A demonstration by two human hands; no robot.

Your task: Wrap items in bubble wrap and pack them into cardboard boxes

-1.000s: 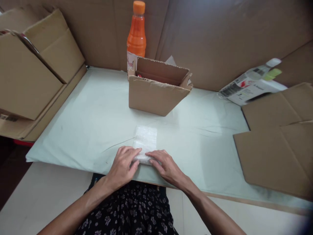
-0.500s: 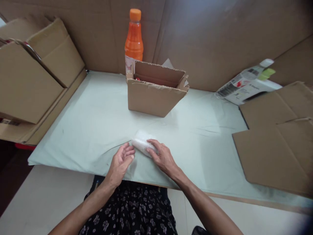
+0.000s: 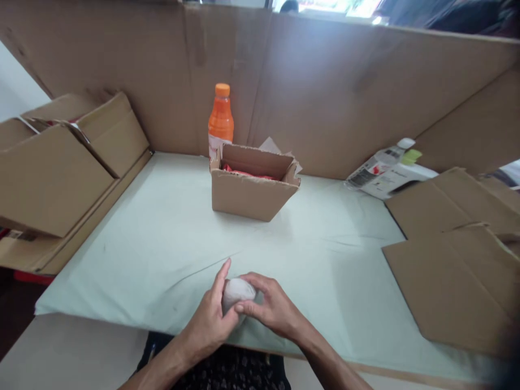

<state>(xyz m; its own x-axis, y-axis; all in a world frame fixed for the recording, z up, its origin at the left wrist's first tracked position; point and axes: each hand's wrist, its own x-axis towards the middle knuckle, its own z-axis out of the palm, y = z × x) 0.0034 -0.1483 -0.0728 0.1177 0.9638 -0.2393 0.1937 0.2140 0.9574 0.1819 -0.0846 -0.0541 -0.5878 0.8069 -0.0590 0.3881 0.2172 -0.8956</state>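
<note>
A whitish bundle in bubble wrap [image 3: 239,291] is between my two hands near the table's front edge, its rounded end facing up. My right hand [image 3: 270,303] curves over its right side, thumb in front and fingers behind. Along the left side lies my left hand [image 3: 215,309], its thumb towards the front and its index finger stretched upward. What the wrap contains is hidden. Beyond the hands stands a small open cardboard box [image 3: 247,197] with something red inside.
Behind the small box stands an orange drink bottle [image 3: 221,119]. A bigger cardboard box [image 3: 52,179] is at the left edge. To the right, a clear bottle [image 3: 377,162] leans by a white pack [image 3: 402,180], near cardboard flaps [image 3: 455,281]. A cardboard wall [image 3: 325,103] closes the back.
The bundle has turned from lying on its side to end-up and come closer to me. My left hand, apart from it before, now touches it. The view has tilted upward.
</note>
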